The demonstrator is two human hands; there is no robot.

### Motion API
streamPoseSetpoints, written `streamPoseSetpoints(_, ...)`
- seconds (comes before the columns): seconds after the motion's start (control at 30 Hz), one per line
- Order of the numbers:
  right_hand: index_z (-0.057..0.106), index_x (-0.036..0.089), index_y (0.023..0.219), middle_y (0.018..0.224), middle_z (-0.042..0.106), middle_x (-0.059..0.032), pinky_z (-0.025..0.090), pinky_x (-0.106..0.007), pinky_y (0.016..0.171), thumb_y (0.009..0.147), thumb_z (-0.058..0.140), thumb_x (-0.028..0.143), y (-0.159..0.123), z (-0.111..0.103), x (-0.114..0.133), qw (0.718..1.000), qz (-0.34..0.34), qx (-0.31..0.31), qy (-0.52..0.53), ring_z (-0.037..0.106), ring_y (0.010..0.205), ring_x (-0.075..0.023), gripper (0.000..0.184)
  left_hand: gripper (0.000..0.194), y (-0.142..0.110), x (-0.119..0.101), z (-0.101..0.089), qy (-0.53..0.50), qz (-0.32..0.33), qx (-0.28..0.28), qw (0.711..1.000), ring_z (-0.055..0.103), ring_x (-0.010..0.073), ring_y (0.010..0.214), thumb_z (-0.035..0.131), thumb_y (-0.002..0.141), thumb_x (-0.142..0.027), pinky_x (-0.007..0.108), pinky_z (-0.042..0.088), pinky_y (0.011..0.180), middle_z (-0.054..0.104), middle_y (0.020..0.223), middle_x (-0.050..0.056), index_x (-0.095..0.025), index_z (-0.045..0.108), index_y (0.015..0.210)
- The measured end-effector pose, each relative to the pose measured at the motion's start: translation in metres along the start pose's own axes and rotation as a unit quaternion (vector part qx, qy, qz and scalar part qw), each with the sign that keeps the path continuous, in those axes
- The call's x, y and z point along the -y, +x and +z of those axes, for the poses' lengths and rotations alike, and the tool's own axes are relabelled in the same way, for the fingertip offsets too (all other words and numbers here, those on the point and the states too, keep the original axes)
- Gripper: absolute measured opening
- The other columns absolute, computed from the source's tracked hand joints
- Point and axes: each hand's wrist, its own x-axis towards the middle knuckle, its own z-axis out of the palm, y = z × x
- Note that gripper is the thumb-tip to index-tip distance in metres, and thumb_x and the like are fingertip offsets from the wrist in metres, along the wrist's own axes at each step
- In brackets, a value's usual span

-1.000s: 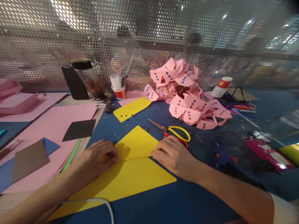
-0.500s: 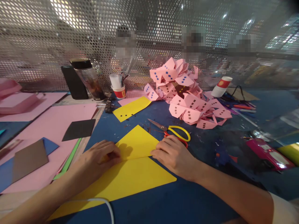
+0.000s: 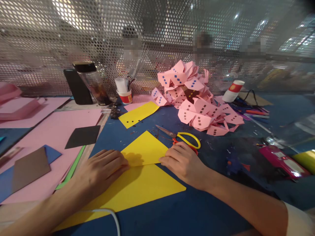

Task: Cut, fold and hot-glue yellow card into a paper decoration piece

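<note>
A yellow sheet of paper (image 3: pixel 147 183) lies on the blue table in front of me. Its upper part is a pointed yellow piece (image 3: pixel 146 147) with an edge running between my hands; whether this is a fold or a separate piece I cannot tell. My left hand (image 3: pixel 105 168) is closed at the left end of that edge, fingers together and thumb partly hidden. At the right end, my right hand (image 3: pixel 183 164) pinches the paper with curled fingers. Scissors (image 3: pixel 176 135) with yellow and red handles lie just beyond my right hand.
Pink folded paper pieces (image 3: pixel 197 98) are heaped at the back. A yellow strip (image 3: pixel 137 114), a red-and-white cup (image 3: pixel 125 96) and a bottle (image 3: pixel 94 85) stand or lie left of it. Pink sheets (image 3: pixel 81 119) cover the left; a white cable (image 3: pixel 113 214) crosses in front.
My left hand has flattened a little, its fingers now closer to the paper and the edge. My right hand has stayed almost still.
</note>
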Motion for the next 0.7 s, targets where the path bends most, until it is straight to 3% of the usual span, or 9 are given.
streamPoseSetpoints(0.17,0.068,0.016,0.106,0.094,0.069,-0.0055,0.041,-0.038,0.085,0.102,0.054,0.01,0.0002,-0.0012,0.0003,1.0,0.004,-0.014,0.006,0.058,0.088,-0.0197,0.015,0.013,-0.0048,0.0041,0.0015,0.039,0.0,0.034,0.999,0.069,0.0191,0.088,0.057,0.102,-0.03,0.031,0.049,0.078,0.072,0.1,0.004,-0.023,0.067,0.107)
streamPoseSetpoints(0.5,0.069,0.016,0.105,0.091,0.067,-0.0055,0.042,-0.038,0.084,0.103,0.054,0.015,-0.0002,-0.002,0.0012,1.0,0.005,-0.004,-0.003,0.058,0.087,-0.02,0.015,0.009,-0.0003,0.0006,0.0009,0.121,0.061,0.005,0.991,0.065,0.0189,0.085,0.058,0.101,-0.021,0.034,0.045,0.076,0.071,0.098,0.005,-0.018,0.064,0.107)
streamPoseSetpoints(0.7,0.069,0.016,0.101,0.089,0.066,-0.0052,0.042,-0.038,0.084,0.104,0.054,0.021,0.0021,-0.0029,0.0019,1.0,0.007,0.007,-0.01,0.057,0.086,-0.0201,0.017,0.008,0.0008,-0.0019,0.001,0.119,0.065,0.008,0.991,0.064,0.0187,0.086,0.06,0.1,-0.02,0.034,0.046,0.077,0.071,0.099,0.005,-0.018,0.064,0.106)
